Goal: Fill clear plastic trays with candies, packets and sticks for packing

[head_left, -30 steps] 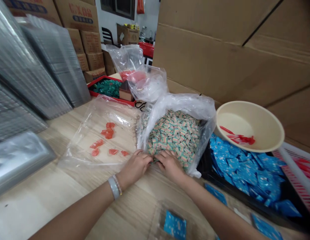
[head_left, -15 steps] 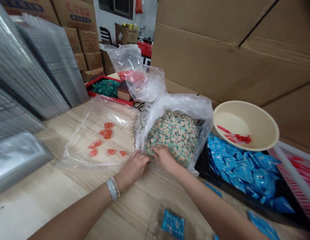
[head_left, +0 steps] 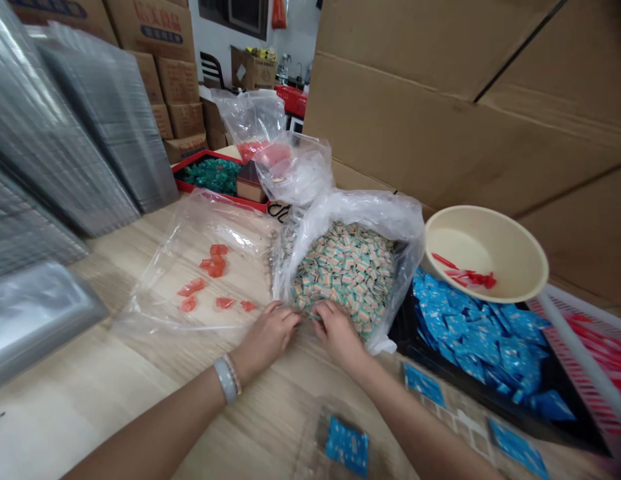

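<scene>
At the front edge of a clear plastic bag (head_left: 410, 210) filled with small green, pink and cream printed squares (head_left: 347, 267), both my hands meet almost fingertip to fingertip. My left hand (head_left: 271, 333) has its fingers curled together; whatever they hold is hidden. My right hand (head_left: 337, 333) pinches at the near left corner of the pile, thumb against fingers, and what lies in the pinch is too small to make out. Left of my hands, a flat clear plastic sheet or bag (head_left: 160, 287) lies on the table with several orange-red wrapped pieces (head_left: 213, 265).
Blue packets (head_left: 480, 333) fill a black tray (head_left: 495, 417) at right, beneath a cream basin (head_left: 520, 267) with red-and-white sticks (head_left: 470, 278). Clear trays with blue packets (head_left: 347, 445) lie in front. Stacked plastic trays (head_left: 105, 120) lean at left; a red tray (head_left: 190, 188) stands behind.
My right hand has drawn slightly back and to the right at the pile's edge. My left hand stays nearly in place. The view has shifted a little.
</scene>
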A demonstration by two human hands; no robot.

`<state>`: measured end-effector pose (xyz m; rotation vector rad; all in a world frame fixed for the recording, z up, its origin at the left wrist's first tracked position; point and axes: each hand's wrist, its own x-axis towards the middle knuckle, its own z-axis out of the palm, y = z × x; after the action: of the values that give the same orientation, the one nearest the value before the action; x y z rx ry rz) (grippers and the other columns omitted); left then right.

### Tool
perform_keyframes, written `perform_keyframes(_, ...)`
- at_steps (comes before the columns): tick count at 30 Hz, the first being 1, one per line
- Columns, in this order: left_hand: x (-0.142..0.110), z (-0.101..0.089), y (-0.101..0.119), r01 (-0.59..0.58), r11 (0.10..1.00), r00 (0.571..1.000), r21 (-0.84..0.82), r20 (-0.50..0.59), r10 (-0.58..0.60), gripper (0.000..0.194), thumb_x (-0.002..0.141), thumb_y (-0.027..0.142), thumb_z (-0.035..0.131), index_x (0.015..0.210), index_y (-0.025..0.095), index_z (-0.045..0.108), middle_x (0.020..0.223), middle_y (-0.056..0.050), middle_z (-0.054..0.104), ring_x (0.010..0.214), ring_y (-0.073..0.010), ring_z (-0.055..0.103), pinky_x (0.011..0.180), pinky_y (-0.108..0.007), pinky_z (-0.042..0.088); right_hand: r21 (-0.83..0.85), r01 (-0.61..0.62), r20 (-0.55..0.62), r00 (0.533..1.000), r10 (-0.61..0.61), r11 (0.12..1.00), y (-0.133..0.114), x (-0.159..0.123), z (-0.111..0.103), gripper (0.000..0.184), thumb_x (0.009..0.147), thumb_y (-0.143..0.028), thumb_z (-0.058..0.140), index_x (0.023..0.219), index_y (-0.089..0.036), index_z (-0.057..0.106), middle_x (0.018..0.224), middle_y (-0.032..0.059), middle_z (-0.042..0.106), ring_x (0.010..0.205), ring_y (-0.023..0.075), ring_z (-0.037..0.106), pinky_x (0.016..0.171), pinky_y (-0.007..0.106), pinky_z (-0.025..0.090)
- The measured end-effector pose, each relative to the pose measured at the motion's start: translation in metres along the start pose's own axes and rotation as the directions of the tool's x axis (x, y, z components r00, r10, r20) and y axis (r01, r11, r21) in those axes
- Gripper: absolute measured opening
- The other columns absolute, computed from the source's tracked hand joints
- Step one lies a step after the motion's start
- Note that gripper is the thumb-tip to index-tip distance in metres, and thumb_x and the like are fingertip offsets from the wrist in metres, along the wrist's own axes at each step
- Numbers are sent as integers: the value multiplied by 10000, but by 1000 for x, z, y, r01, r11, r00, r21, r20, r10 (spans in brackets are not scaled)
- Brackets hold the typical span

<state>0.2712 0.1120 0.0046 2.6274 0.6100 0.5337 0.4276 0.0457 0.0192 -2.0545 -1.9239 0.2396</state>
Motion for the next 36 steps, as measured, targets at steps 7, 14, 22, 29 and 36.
perform_keyframes(7, 6, -8, 0, -46, 999, 995, -21, 88, 48, 152, 804, 144, 459, 906, 205, 553, 908, -2, 631, 857, -126, 548, 952, -362, 282, 72, 33, 69, 997, -37, 997, 7, -9, 6, 236, 758, -119, 487, 962, -192, 580, 912, 57, 570, 873, 177, 503, 772, 297, 394)
perform_keyframes(14, 13, -15, 3, -93, 996, 982, -12, 166, 94, 93, 792, 158, 487, 849, 200, 548, 860, 4, 626, 842, -132, 533, 915, -336, 287, 165, 51, 35, 998, -58, 985, 15, -10, 9, 316, 756, -105, 487, 1049, -196, 562, 937, 54, 576, 901, 181, 500, 799, 307, 398)
perform_keyframes(22, 13, -13, 4, -111, 994, 979, -4, 173, 110, 107, 800, 166, 475, 863, 207, 552, 882, -3, 613, 867, -136, 522, 936, -365, 262, 36, 51, -18, 999, -50, 998, 11, -14, 14, 251, 785, -138, 465, 992, -169, 605, 880, 76, 579, 836, 200, 490, 746, 317, 399)
perform_keyframes(29, 5, -9, 2, 122, 991, 993, -64, 11, -121, 181, 822, 155, 406, 921, 170, 556, 880, -52, 579, 850, -157, 514, 771, -281, 406, 211, 24, -5, 1000, -24, 977, 13, -9, 4, 259, 758, -57, 439, 929, -166, 601, 861, 65, 557, 822, 167, 495, 737, 286, 394)
perform_keyframes(36, 30, -21, -7, 360, 903, 928, -236, -6, -372, 189, 772, 153, 434, 880, 155, 590, 841, -49, 634, 778, -159, 567, 698, -251, 421, 143, 73, 166, 981, -97, 987, 16, 17, 0, 240, 755, -75, 460, 898, -176, 624, 832, 52, 571, 816, 156, 503, 731, 253, 375)
